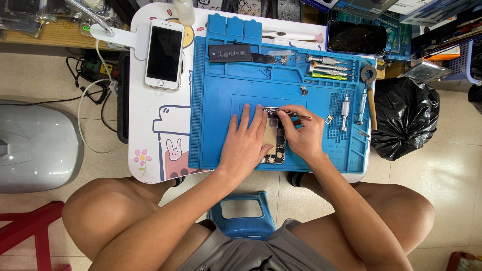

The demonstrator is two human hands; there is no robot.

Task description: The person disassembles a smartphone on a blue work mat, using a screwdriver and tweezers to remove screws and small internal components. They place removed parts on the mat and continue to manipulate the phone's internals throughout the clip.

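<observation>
At frame centre, the opened phone [274,143], judged light and fragile, is pinned flat by the left hand [244,140] with fingers spread, while tweezers [291,115] are pinched in the right hand [303,134].

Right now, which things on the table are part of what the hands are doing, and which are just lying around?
In use:
left hand pressing down the opened phone
right hand holding tweezers at the phone's top
blue mat underneath

Lying about:
white phone
black battery
screwdrivers
black phone
black bag
</observation>
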